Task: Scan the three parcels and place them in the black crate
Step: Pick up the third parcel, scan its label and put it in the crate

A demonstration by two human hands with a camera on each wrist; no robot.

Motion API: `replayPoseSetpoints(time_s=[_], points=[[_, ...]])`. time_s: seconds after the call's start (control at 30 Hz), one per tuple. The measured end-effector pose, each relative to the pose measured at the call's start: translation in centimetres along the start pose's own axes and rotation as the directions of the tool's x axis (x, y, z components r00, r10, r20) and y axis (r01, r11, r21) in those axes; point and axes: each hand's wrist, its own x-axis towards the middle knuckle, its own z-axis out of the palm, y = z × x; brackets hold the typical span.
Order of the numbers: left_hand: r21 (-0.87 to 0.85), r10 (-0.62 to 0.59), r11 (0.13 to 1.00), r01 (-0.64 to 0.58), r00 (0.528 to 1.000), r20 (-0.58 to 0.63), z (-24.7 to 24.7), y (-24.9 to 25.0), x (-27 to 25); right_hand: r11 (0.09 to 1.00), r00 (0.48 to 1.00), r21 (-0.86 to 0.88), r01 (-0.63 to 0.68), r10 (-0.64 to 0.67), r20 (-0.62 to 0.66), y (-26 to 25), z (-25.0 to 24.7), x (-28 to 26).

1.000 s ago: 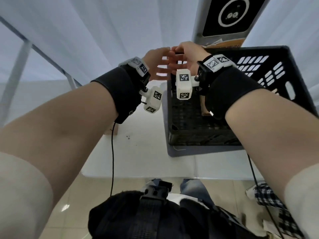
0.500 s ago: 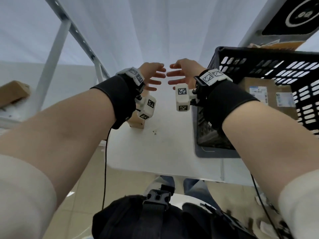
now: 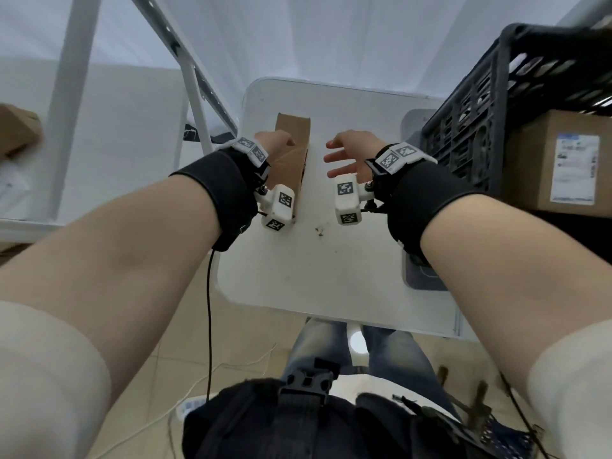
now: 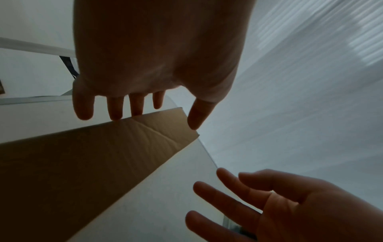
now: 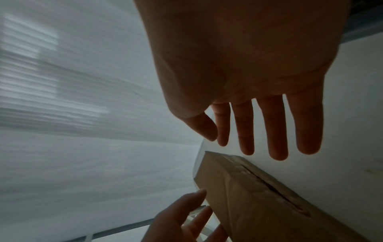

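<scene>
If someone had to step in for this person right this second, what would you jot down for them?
Left hand: open, fingers at the left face of the standing cardboard parcel; contact unclear.
Right hand: open, apart from the parcel's right side.
That parcel stands on edge on the white table.
One labelled parcel lies in the black crate.
Left: grip the standing parcel, scan it, crate it. A third parcel is not clearly in view.

The near end of the cardboard box (image 3: 293, 150) is hidden behind the left wrist; the black crate (image 3: 496, 104) is blurred and cut off at the picture's edge.
</scene>
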Motion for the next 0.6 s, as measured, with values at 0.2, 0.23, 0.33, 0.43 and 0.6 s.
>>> replayPoseSetpoints(time_s=[0.2,0.23,0.33,0.43,0.6], points=[[-0.228,-0.118,0.962,0.148,0.983,0.139,1.7,-1.5,1.7,0.997,0.991,0.005,-0.077,0.076,0.107,1.9,1.3,2.8],[-0.240,-0.127,0.956,0.168,0.976,0.177,2.0,-1.6,1.7,0.994,0.987,0.049,-0.095,0.088,0.132,2.2,1.4,2.9],[-0.266,-0.097,0.951,0.159,0.968,0.233,2.6,-1.4,1.2,0.987,0.980,0.067,-0.143,0.132,0.147,2.2,1.1,2.7],[-0.271,-0.052,0.955,0.119,0.969,0.243,2.6,-0.2,0.0,0.996,0.993,0.025,-0.090,0.088,0.084,0.9,-0.2,2.2],[-0.329,0.010,0.943,0.049,0.984,0.175,2.2,3.0,-2.9,0.999,0.999,-0.006,0.032,-0.032,0.010,-1.6,-3.8,-1.2]])
